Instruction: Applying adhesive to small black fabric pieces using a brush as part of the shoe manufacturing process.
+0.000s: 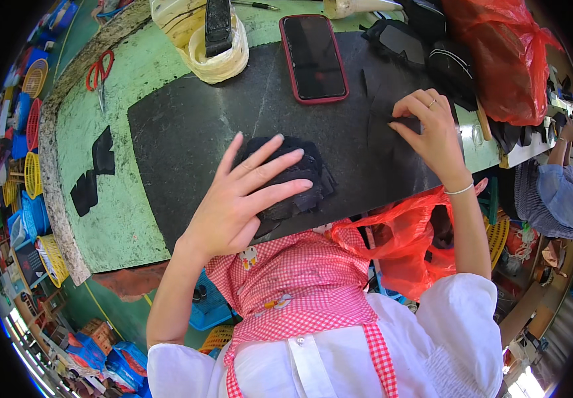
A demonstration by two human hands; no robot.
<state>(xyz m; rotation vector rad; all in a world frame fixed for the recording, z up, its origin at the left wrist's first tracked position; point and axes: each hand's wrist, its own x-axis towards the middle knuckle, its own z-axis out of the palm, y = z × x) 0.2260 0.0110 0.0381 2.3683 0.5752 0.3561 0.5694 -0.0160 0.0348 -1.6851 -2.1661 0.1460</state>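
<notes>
My left hand [233, 199] is spread over a small pile of black fabric pieces [319, 169] near the front edge of a black mat [180, 132]. Its fingertips lie on or just above the pile; contact is hard to judge. To the right, my right hand [432, 136] has thumb and index finger pinched at the edge of a thin black piece [382, 126] on the mat. Dark on dark, that piece's outline is hard to make out. Beyond the pile lies a phone in a red case [314, 60].
An open tub [227, 66] with a black handle across it stands at the back. Red-handled scissors [99, 76] and two black cut pieces [103, 152] lie left. Red plastic bags [499, 66] sit back right and hang by my lap. Another person [555, 192] works far right.
</notes>
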